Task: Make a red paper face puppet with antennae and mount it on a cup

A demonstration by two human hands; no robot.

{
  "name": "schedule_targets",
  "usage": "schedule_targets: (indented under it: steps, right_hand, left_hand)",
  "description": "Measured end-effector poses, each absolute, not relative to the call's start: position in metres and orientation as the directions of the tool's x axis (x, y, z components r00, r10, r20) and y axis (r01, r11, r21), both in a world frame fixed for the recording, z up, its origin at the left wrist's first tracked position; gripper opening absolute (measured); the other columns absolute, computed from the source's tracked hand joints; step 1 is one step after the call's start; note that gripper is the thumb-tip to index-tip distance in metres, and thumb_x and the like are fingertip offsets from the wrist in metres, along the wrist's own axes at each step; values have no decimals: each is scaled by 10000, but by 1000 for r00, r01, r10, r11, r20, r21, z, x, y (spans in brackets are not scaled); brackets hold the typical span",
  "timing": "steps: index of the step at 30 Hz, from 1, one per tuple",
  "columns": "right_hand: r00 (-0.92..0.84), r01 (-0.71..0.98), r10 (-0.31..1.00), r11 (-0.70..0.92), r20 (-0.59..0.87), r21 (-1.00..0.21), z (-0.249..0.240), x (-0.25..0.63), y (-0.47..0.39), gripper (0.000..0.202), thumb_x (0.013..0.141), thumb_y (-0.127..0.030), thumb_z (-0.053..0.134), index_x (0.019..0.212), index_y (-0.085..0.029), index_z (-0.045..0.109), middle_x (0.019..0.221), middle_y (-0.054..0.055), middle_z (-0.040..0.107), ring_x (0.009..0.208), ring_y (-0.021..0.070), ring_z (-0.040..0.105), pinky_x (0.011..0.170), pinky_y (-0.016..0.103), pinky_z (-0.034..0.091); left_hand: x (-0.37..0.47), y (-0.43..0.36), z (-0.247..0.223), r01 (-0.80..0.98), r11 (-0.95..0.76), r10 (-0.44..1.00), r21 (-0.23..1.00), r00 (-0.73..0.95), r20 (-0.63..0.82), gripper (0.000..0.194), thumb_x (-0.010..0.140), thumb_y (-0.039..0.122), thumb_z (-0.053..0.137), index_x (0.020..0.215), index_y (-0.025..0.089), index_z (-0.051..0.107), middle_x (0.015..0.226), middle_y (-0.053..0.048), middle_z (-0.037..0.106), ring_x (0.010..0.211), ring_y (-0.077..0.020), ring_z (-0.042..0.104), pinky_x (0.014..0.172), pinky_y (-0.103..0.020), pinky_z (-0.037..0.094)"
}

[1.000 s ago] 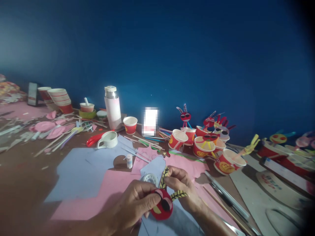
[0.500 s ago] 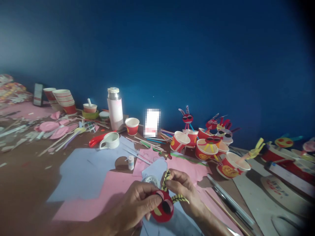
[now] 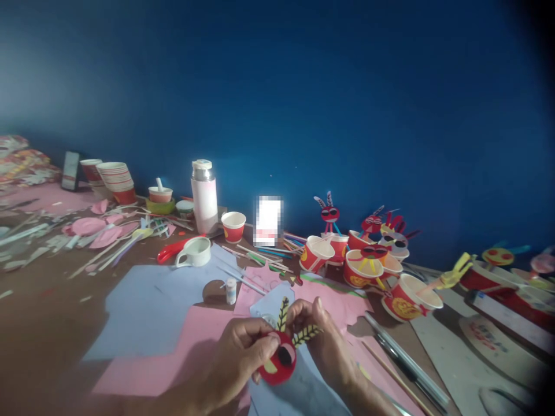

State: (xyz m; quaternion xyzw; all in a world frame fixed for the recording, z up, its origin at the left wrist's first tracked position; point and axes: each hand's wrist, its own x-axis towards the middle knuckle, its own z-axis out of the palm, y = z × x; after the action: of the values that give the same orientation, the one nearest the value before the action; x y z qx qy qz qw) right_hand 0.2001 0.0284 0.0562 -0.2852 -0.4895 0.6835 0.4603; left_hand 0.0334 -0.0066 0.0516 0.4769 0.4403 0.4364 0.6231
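My left hand (image 3: pixel 236 352) pinches a red paper face (image 3: pixel 281 367) by its left edge, between thumb and fingers. The face has pink-lidded dark eyes and a pale yellow mouth. From its top rise two yellow paper antennae (image 3: pixel 282 315) with black leaf-like marks. Just right of them is my right hand (image 3: pixel 332 346), its thumb raised and apart from the half-bent fingers, with nothing seen in it. Whether its fingers touch the right antenna is hard to see. Below lie blue paper (image 3: pixel 151 306) and pink paper (image 3: pixel 208 329). A round pale object (image 3: pixel 269 319) is mostly hidden behind the hands.
Red paper cups (image 3: pixel 405 300) with paper figures stand at right, near a phone (image 3: pixel 514 320). A clear tube (image 3: pixel 407 364) and a thin stick (image 3: pixel 396 375) lie beside the right forearm. Farther back are a flask (image 3: pixel 204 199), a white handled cup (image 3: pixel 195 252), a small bottle (image 3: pixel 231 290) and paper scraps.
My right hand has let go of the left antenna, and its thumb has lifted away. The red face has shifted slightly left and up in my left hand.
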Motion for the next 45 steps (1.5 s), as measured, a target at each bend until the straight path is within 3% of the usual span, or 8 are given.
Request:
schedule_targets:
  steps: [3, 7, 11, 20, 26, 32, 36, 45]
  right_hand:
    - [-378, -373, 923, -80, 73, -924, 52, 200, 29, 655, 882, -700, 310, 826, -155, 668, 697, 38, 582, 649, 154, 485, 660, 287, 391]
    - [-399, -307, 902, 36, 163, -951, 56, 196, 29, 471, 820, -624, 555, 794, -162, 642, 710, 21, 566, 676, 151, 475, 666, 276, 395]
    - [-422, -253, 906, -93, 23, -963, 63, 188, 25, 362, 728, -504, 730, 798, -165, 624, 724, 16, 608, 712, 158, 543, 710, 285, 429]
    - [-308, -299, 950, -156, -60, -941, 64, 179, 18, 371, 651, -462, 798, 732, -148, 618, 634, -5, 598, 589, 117, 532, 596, 250, 427]
    - [-274, -208, 961, -81, -21, -975, 66, 182, 18, 291, 702, -402, 745, 674, -147, 607, 615, -3, 588, 588, 118, 509, 587, 248, 418]
    - [-250, -124, 968, -61, -28, -990, 67, 184, 16, 207, 731, -331, 687, 675, -155, 594, 616, -7, 574, 585, 123, 499, 577, 245, 414]
    - [-251, -91, 968, -33, -9, -995, 62, 183, 16, 176, 745, -293, 669, 666, -156, 593, 612, -8, 566, 588, 118, 487, 574, 235, 405]
    - [-262, -142, 965, -35, 4, -989, 56, 180, 14, 173, 742, -301, 682, 683, -156, 609, 620, -9, 568, 593, 115, 485, 573, 230, 400]
  left_hand:
    - [34, -3, 57, -125, 154, 985, 980, 93, -143, 346, 717, 461, 658, 616, 133, 615, 444, 25, 517, 377, -73, 418, 391, -181, 321]
    - [34, 0, 60, -129, 125, 992, 984, 7, -125, 353, 721, 463, 661, 630, 123, 628, 472, 20, 527, 402, -72, 431, 404, -177, 330]
    - [34, -1, 56, -98, 81, 996, 992, -19, -84, 321, 769, 432, 636, 655, 133, 612, 500, 27, 523, 422, -74, 442, 414, -176, 334]
    - [40, -6, 57, -113, 110, 994, 988, 39, -106, 376, 746, 491, 645, 630, 156, 517, 474, 64, 408, 403, -56, 339, 397, -176, 278]
    - [37, -5, 53, -83, 79, 994, 993, 88, -72, 375, 775, 494, 617, 662, 145, 539, 523, 38, 466, 439, -80, 409, 434, -195, 336]
    - [32, -9, 65, -70, 124, 974, 990, 197, -108, 300, 799, 432, 596, 754, 136, 591, 567, 30, 472, 505, -91, 391, 492, -211, 325]
    - [30, -9, 72, -100, 153, 974, 983, 180, -134, 225, 789, 375, 602, 795, 152, 577, 596, 30, 488, 524, -88, 400, 508, -205, 325]
    - [34, -5, 62, -149, 91, 994, 985, 81, -80, 257, 734, 362, 648, 649, 163, 509, 528, 52, 427, 480, -75, 361, 471, -198, 298]
